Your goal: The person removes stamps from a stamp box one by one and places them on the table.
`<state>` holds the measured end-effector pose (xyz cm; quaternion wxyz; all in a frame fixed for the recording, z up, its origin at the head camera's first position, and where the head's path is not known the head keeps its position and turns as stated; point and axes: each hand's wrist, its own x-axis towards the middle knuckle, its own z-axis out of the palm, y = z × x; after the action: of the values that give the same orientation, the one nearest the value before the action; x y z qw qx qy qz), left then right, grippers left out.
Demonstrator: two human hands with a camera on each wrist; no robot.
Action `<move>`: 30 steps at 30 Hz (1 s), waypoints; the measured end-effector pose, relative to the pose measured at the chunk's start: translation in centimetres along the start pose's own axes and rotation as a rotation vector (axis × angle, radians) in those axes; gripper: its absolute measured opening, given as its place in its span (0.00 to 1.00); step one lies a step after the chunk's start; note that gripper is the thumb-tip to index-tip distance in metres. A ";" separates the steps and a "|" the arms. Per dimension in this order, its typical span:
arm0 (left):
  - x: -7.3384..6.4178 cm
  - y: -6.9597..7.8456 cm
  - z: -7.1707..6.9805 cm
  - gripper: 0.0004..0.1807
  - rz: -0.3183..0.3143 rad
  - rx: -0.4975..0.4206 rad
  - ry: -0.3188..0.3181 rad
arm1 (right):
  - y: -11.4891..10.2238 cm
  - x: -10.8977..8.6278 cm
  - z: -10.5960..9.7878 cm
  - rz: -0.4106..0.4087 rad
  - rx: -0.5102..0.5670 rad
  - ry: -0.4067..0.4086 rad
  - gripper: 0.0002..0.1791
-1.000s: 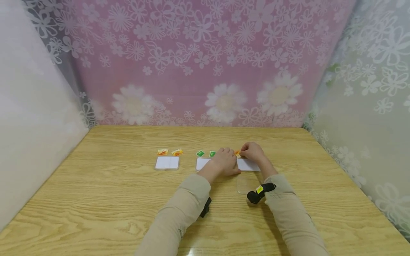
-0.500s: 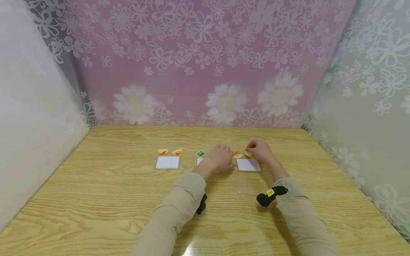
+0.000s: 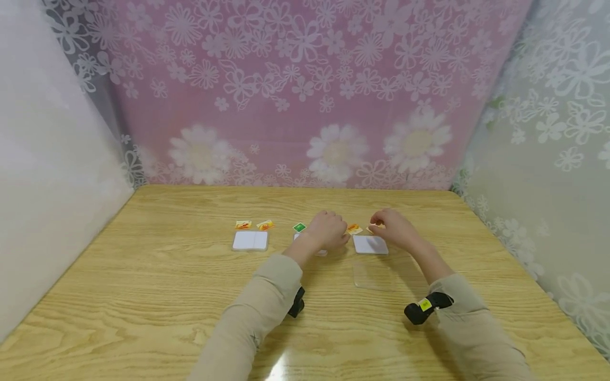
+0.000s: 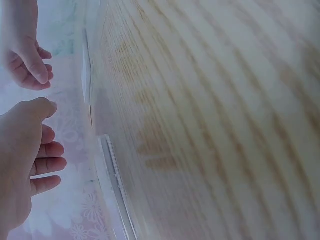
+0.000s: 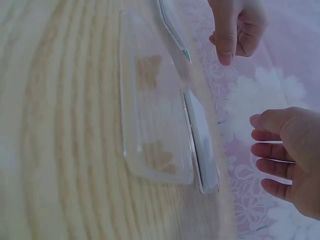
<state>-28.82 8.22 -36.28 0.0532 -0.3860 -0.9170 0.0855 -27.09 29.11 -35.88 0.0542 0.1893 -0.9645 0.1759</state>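
Note:
In the head view my left hand (image 3: 326, 231) hovers over the middle white-filled flat case (image 3: 321, 253), hiding most of it. Its fingers hang loosely curled with nothing between them. My right hand (image 3: 395, 228) is above the back right corner of the right flat case (image 3: 370, 244), thumb and fingers apart and empty. Under its fingertips lies a small orange-and-white card (image 3: 374, 229), partly covered. Beside that card is another orange card (image 3: 354, 229). In the right wrist view a clear plastic lid (image 5: 155, 120) lies in front of the right case (image 5: 202, 142).
A third white-filled case (image 3: 250, 241) lies to the left, with two orange cards (image 3: 243, 225) behind it. One green card (image 3: 299, 227) shows behind the middle case. The wooden table (image 3: 157, 296) ends at a pink flowered curtain (image 3: 267, 106), with pale curtains at both sides.
My right hand has moved right from the first orange card to the second and let it go, fingers parting. My left hand has shifted left, now covering the second green card and uncovering the right case.

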 end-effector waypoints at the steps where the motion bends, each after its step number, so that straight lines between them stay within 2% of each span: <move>1: 0.0 0.0 -0.1 0.17 -0.001 -0.003 0.007 | 0.0 -0.3 -0.1 -0.020 -0.024 0.003 0.13; 6: -0.3 0.3 -0.4 0.16 -0.010 -0.023 0.028 | -0.3 -1.8 -0.8 -0.103 -0.110 0.011 0.14; 15: -1.0 1.4 -1.0 0.18 0.015 -0.034 -0.010 | -0.9 -4.1 -1.5 -0.240 -0.241 0.016 0.23; 19: -1.0 2.2 -1.2 0.23 0.034 -0.021 -0.053 | -1.2 -5.0 -1.6 -0.259 -0.283 -0.012 0.27; 23: -1.2 3.1 -0.8 0.22 0.055 -0.042 -0.093 | -1.5 -5.7 -1.6 -0.252 -0.307 -0.053 0.29; 30: -2.1 3.9 -0.7 0.23 0.100 -0.047 -0.080 | -1.6 -6.9 -1.4 -0.238 -0.330 -0.092 0.31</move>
<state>-24.47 9.46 -36.41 0.0033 -0.4290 -0.8996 0.0819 -20.03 30.64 -35.28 0.0609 0.2984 -0.9525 -0.0011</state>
